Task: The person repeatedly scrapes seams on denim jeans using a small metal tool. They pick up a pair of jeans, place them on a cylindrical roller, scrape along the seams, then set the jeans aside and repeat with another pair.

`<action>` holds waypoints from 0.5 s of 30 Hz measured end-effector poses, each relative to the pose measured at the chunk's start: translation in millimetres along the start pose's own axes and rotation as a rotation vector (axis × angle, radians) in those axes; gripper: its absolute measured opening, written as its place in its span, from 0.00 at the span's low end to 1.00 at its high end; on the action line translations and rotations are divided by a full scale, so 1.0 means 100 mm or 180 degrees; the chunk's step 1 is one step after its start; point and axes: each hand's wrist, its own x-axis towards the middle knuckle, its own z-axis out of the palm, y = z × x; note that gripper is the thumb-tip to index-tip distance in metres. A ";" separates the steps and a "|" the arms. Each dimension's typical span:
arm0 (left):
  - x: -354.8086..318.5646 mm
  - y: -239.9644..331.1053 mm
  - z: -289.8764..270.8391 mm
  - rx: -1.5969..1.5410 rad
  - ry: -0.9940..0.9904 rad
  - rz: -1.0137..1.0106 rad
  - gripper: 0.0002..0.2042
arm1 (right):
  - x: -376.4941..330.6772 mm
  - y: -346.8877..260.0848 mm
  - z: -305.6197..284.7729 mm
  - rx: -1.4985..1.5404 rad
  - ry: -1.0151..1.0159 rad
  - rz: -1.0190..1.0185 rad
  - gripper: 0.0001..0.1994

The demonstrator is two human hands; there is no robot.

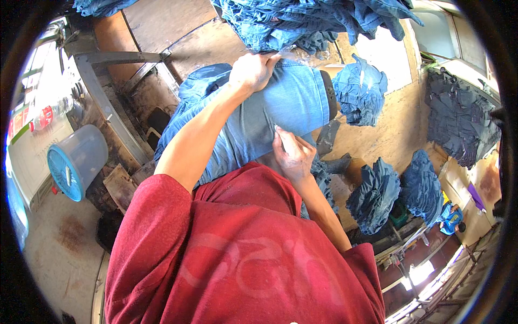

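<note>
A light blue denim garment [294,100], apparently a trouser leg, lies stretched over a flat form whose dark end [328,96] sticks out at the right. My left hand [252,73] is closed at the garment's far edge, its fingers gripping the denim there. Against the near edge, my right hand [294,156] is curled, with thumb and forefinger together on the cloth. Whatever those fingers hold, if anything, is too small to make out. The rest of the garment bunches to the left, under my left forearm.
A large denim pile [313,21] is just beyond my left hand. Smaller bundles include a blue one [360,89] at the right and a darker one [374,195] nearer me. Black garments [461,116] hang far right. A blue-rimmed bucket [78,162] and metal frame [100,100] stand left.
</note>
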 end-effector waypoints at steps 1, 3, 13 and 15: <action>0.00 0.00 0.00 0.0039 -0.0039 -0.0016 0.33 | 0.00 0.00 0.01 -0.0072 -0.0036 0.0008 0.09; 0.00 0.01 -0.01 0.0071 -0.0089 -0.0047 0.33 | 0.01 -0.01 0.00 -0.0320 -0.0282 0.0095 0.07; 0.01 0.01 -0.03 0.0009 -0.0191 -0.0124 0.33 | 0.04 -0.05 -0.01 -0.0103 0.0020 0.0129 0.06; 0.01 0.01 -0.02 0.0063 -0.0234 -0.0168 0.33 | 0.05 -0.05 -0.01 -0.0269 -0.0205 0.0137 0.06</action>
